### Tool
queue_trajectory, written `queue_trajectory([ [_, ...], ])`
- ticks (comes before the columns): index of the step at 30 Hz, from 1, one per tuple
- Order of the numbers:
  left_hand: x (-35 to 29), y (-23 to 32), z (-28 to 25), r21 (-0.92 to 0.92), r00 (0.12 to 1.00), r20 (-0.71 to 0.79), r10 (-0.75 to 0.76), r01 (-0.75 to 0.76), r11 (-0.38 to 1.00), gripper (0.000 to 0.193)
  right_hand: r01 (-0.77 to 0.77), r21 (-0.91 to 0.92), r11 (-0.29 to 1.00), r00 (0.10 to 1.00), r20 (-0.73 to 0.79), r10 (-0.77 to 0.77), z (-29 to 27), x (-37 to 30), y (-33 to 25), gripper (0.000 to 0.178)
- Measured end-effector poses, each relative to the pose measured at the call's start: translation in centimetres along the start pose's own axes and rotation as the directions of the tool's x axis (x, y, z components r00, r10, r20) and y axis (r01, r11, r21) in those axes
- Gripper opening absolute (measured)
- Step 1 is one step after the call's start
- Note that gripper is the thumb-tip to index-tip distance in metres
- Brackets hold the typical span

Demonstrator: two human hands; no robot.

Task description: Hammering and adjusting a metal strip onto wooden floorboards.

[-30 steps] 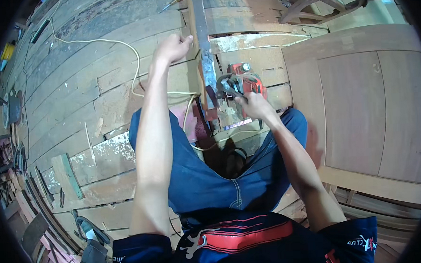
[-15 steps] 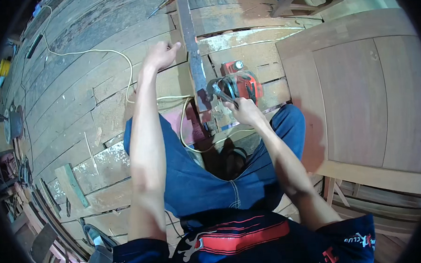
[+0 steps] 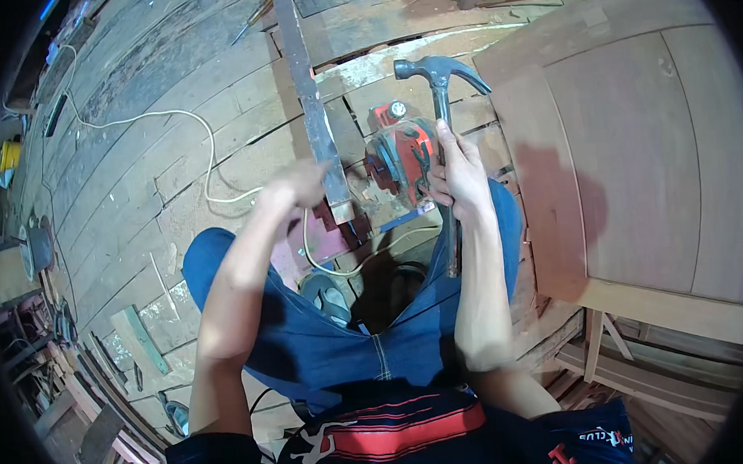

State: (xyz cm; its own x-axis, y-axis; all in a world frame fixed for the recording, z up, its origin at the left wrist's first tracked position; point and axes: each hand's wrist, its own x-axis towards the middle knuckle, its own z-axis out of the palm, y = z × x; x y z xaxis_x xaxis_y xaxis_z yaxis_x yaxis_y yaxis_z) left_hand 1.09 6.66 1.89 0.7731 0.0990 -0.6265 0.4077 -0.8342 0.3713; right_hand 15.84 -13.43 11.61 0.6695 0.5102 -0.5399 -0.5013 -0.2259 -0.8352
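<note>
My right hand (image 3: 461,173) is closed round the handle of a claw hammer (image 3: 440,81), which stands nearly upright above my right knee. The hammer's face points left and its claw right. Close to the near end of a long, narrow wooden beam (image 3: 307,92) is my left hand (image 3: 296,185). Motion smears its fingers, so I cannot make out whether it touches the beam. Just behind the hammer, on the floor, lies a red and black power tool (image 3: 403,159). A pink piece (image 3: 317,241) lies under the beam's near end.
Plank flooring (image 3: 141,168) spreads around me, crossed by a pale cord (image 3: 210,148). A large wooden panel (image 3: 629,168) borders my right side. A screwdriver-like tool (image 3: 253,18) lies left of the beam's far end. A green-edged board (image 3: 140,338) and several wood strips lie at left.
The hammer has risen from the beam's near end and swung upright to the right. My left hand has come nearer along the beam. The view has shifted slightly.
</note>
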Motion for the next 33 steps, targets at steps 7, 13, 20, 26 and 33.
queue_trajectory([
  [7, 0.6, 4.2, 3.6, 0.167, 0.961, 0.222, -0.167, 0.131, 0.977, 0.079, -0.012, 0.049, 0.999, 1.0, -0.014, 0.013, -1.1, 0.8, 0.5, 0.036],
  [13, 0.8, 4.1, 4.1, 0.158, 0.976, 0.093, -0.194, 0.178, 0.971, 0.084, -0.035, 0.053, 0.998, 0.999, 0.024, 0.034, -1.1, 0.8, 0.5, 0.036],
  [20, 1.4, 3.7, 3.7, 0.073, 0.982, 0.083, -0.17, 0.164, 0.984, 0.063, -0.056, 0.001, 0.998, 0.998, 0.024, 0.056, -0.9, 0.7, 0.8, 0.036],
  [26, 1.6, 3.0, 2.9, 0.076, 0.96, 0.215, -0.181, 0.168, 0.983, 0.072, -0.031, -0.036, 0.999, 0.998, 0.056, 0.033, -0.9, 0.7, 0.9, 0.031],
  [33, 1.8, 1.8, 2.7, 0.073, 0.957, 0.282, -0.071, 0.052, 0.996, 0.067, -0.045, -0.066, 0.997, 0.998, 0.028, 0.047, -0.5, 0.7, 1.2, 0.032],
])
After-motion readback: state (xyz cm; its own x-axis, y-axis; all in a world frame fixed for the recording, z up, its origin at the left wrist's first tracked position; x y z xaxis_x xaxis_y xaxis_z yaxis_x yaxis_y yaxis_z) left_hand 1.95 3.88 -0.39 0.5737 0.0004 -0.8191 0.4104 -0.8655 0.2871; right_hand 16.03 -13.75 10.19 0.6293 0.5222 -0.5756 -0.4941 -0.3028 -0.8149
